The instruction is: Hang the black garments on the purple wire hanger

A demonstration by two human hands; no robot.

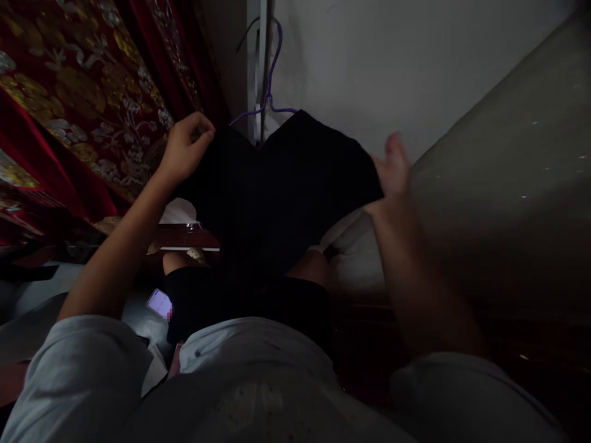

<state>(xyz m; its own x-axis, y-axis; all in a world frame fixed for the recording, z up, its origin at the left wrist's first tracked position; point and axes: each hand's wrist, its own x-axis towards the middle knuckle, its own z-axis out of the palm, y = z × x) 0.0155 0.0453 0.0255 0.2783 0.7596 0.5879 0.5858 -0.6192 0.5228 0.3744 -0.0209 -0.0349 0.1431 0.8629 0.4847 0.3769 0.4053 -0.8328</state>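
A dark shirt [286, 184], nearly black, hangs in front of me from a purple hanger [269, 95]. Its neck opening dips below the middle of the hanger. My left hand [187, 144] pinches the cloth at the shirt's left side, its fingers curled together. At the opposite edge, my right hand [392, 172] has hold of the sleeve. One of its fingers points up, and motion blurs the hand, so the exact grip is hard to see. Between both hands the shirt is spread wide, its lower part hanging over my legs.
A metal pole [261, 61] stands behind the hanger against a pale wall [369, 55]. Red drapes [78, 80] with gold and silver patterns hang at left. A large pale, shiny sheet [508, 172] slopes down at right. A lit phone [159, 303] is low on the left.
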